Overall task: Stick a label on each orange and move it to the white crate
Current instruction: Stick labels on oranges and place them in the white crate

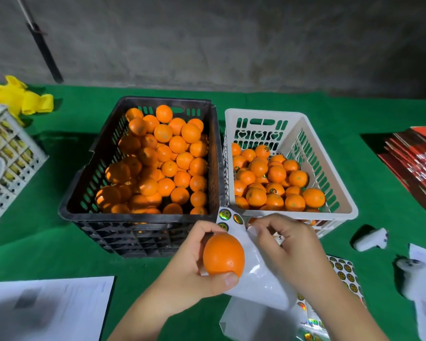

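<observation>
On the green counter (pixel 47 217), the black crate (pixel 143 232) at left holds the unlabelled oranges; the white crate (pixel 340 200) just beside it on the right holds oranges, several showing round labels. In front of the black crate, the left hand (pixel 194 267) grips one orange (pixel 223 254) between curled fingers and thumb, and appears to hold the label sheet (pixel 256 274) behind it. The right hand (pixel 288 244) pinches at the sheet's upper edge, near the few remaining labels (pixel 224 214). Judged step: peeling a label. The next move calls for lifting one label free, pressing it onto the held orange, then carrying the orange right into the white crate. Whether a label is already on the fingertips cannot be determined. Further label sheets (pixel 344 271) lie partly hidden under the right forearm.
</observation>
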Demonstrator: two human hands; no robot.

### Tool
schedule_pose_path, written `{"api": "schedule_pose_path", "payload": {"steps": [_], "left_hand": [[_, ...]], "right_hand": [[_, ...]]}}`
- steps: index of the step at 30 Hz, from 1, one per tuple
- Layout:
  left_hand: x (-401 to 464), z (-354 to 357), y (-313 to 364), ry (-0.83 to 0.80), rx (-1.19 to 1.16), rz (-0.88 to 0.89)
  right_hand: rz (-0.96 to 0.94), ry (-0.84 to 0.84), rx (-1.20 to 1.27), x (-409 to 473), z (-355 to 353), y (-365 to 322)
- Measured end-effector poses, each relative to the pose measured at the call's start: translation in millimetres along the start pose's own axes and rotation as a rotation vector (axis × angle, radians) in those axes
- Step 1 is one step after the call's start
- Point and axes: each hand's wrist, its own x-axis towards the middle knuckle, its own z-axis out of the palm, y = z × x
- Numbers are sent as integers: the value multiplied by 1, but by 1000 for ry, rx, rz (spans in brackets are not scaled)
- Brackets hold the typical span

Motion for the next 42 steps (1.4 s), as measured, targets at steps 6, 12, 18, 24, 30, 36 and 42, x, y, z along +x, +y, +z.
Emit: {"api": "schedule_pose_path", "payload": {"steps": [6, 12, 18, 24, 30, 36, 42], "left_hand": [[6, 5, -11, 51, -45, -45], [10, 7, -15, 7, -90, -46], [6, 7, -21, 26, -133, -50], [6, 10, -22, 6, -230, -50], [16, 13, -1, 234, -428, -127], [19, -4, 3, 275, -589, -122], [22, -11, -3, 310, -576, -67]], "right_hand": [[-75, 287, 89, -3, -4, -19], [-234, 39, -39, -18, 19, -18], [-258, -196, -94, -22, 3, -14], [-278, -442, -180, -24, 1, -21], [-410, -222, -239, -17, 5, -29], [-497, -41, -69, -4, -1, -29], [-230, 49, -232, 47, -28, -5]]}}
